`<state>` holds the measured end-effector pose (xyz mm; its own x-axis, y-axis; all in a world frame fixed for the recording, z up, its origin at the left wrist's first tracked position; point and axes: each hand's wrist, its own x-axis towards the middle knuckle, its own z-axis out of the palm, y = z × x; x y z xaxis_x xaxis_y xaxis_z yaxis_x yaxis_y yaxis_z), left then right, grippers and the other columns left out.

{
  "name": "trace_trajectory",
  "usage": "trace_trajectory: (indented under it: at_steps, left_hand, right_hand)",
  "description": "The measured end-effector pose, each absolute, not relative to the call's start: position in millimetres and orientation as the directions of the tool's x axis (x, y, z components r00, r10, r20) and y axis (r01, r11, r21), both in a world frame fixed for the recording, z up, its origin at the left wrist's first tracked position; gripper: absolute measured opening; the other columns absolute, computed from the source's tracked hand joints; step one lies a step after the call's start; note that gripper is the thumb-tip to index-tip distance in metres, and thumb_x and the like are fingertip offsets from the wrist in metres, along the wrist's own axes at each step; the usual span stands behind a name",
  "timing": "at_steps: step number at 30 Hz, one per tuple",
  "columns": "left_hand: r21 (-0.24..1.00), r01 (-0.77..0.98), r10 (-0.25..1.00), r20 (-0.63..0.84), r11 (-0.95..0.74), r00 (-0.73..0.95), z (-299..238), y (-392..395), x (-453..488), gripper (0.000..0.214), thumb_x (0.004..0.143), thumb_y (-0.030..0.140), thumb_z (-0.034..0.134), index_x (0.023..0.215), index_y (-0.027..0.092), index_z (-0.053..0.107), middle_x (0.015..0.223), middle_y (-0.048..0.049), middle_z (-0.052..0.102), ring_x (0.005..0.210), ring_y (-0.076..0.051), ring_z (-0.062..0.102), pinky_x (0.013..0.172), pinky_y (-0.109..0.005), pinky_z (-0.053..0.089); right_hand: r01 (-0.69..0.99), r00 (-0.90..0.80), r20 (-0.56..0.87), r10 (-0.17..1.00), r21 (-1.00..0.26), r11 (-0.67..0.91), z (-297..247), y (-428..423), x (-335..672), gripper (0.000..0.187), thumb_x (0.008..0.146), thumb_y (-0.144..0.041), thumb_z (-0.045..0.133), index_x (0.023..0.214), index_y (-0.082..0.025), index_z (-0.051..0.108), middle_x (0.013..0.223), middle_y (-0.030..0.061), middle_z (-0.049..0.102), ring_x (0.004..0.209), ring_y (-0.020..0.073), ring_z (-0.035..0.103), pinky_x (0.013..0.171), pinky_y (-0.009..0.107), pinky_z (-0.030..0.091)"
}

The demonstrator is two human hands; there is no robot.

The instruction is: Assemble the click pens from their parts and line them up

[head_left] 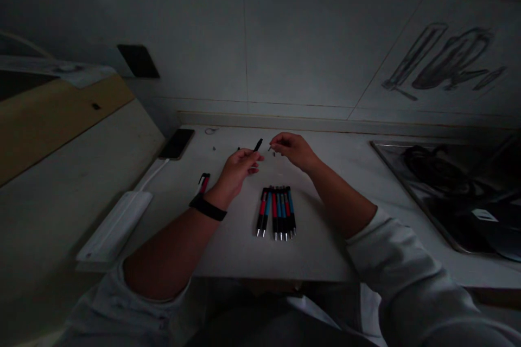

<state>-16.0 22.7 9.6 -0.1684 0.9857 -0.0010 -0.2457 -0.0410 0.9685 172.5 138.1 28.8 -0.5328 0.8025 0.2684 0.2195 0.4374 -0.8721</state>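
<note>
My left hand [236, 171], with a dark band on its wrist, is closed around a black pen part [258, 145] whose end points up and away. Just to its right, my right hand [296, 150] pinches a small thin piece [269, 147], too small to name. A tiny dark bit [274, 154] lies below those fingertips. Nearer me, several red and blue pens [280, 211] with black grips and silver tips lie side by side. One more red pen [204, 181] is partly hidden behind my left wrist.
A phone [177, 143] lies at the back left, near a white power strip [116, 225] with a cable. A ring-shaped item [211, 131] and a small bit [214, 148] are by the wall. On the right is a stovetop [427, 195] holding dark objects.
</note>
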Motion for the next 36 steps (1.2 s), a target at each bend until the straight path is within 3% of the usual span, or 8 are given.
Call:
trace_trajectory:
  at_steps: [5,9,25,29,32,34,36]
  left_hand:
    - [0.967,-0.251,0.983,0.0,-0.047,-0.183,12,22,-17,0.034,0.081,0.048,0.08,0.09,0.018,0.067,0.103,-0.0092,0.074,0.083,-0.015,0.064,0.073,-0.028,0.052]
    - [0.964,-0.262,0.985,0.003,-0.049,-0.174,12,22,-18,0.032,0.083,0.046,0.08,0.091,0.018,0.067,0.103,-0.0087,0.074,0.081,-0.015,0.063,0.072,-0.027,0.052]
    - [0.967,-0.249,0.985,0.012,-0.055,-0.173,19,19,-17,0.031,0.084,0.045,0.078,0.094,0.018,0.067,0.103,-0.0082,0.074,0.078,-0.012,0.061,0.07,-0.025,0.051]
    - [0.974,-0.221,0.987,0.015,-0.05,-0.157,19,18,-17,0.029,0.086,0.045,0.076,0.094,0.018,0.067,0.104,-0.0088,0.074,0.078,-0.013,0.061,0.07,-0.025,0.05]
    - [0.986,-0.151,0.988,0.04,-0.063,-0.149,16,20,-17,0.028,0.087,0.045,0.074,0.092,0.018,0.067,0.103,-0.0088,0.075,0.078,-0.013,0.062,0.069,-0.025,0.05]
    - [0.992,-0.091,0.987,0.071,-0.085,-0.146,12,23,-18,0.027,0.087,0.045,0.073,0.093,0.019,0.067,0.1,-0.0082,0.075,0.078,-0.014,0.062,0.068,-0.025,0.05]
    - [0.993,-0.011,0.982,0.117,-0.12,-0.146,8,25,-19,0.026,0.088,0.044,0.072,0.093,0.019,0.068,0.096,-0.0069,0.074,0.078,-0.015,0.063,0.068,-0.026,0.05]
  right_hand:
    - [0.668,-0.482,0.216,0.849,-0.537,0.516,26,174,182,0.007,0.085,-0.025,0.074,0.088,-0.021,0.079,0.092,0.0047,0.076,0.083,0.0178,0.066,0.082,0.031,0.048]
    - [0.792,-0.506,0.112,0.855,-0.332,0.513,8,188,179,0.009,0.087,-0.024,0.073,0.091,-0.022,0.081,0.101,0.0077,0.078,0.094,0.0218,0.069,0.087,0.032,0.048]
    - [0.817,-0.479,0.136,0.867,-0.293,0.497,-12,195,172,0.017,0.089,-0.022,0.068,0.095,-0.022,0.084,0.105,0.0113,0.079,0.098,0.026,0.071,0.089,0.036,0.052]
    - [0.798,-0.461,0.175,0.87,-0.346,0.493,-2,191,174,0.015,0.09,-0.025,0.067,0.092,-0.021,0.082,0.106,0.0121,0.078,0.1,0.0266,0.07,0.092,0.037,0.051]
    - [0.657,-0.475,0.187,0.86,-0.575,0.488,15,180,174,0.018,0.092,-0.032,0.065,0.096,-0.021,0.079,0.101,0.01,0.078,0.091,0.0227,0.069,0.085,0.035,0.051]
    - [0.463,-0.534,0.152,0.832,-0.771,0.438,28,168,173,0.027,0.095,-0.041,0.062,0.105,-0.021,0.076,0.1,0.0084,0.077,0.081,0.0187,0.068,0.074,0.031,0.051]
    - [0.297,-0.602,0.147,0.785,-0.871,0.391,40,155,171,0.036,0.094,-0.05,0.06,0.11,-0.021,0.073,0.099,0.0073,0.076,0.076,0.0164,0.066,0.066,0.028,0.049]
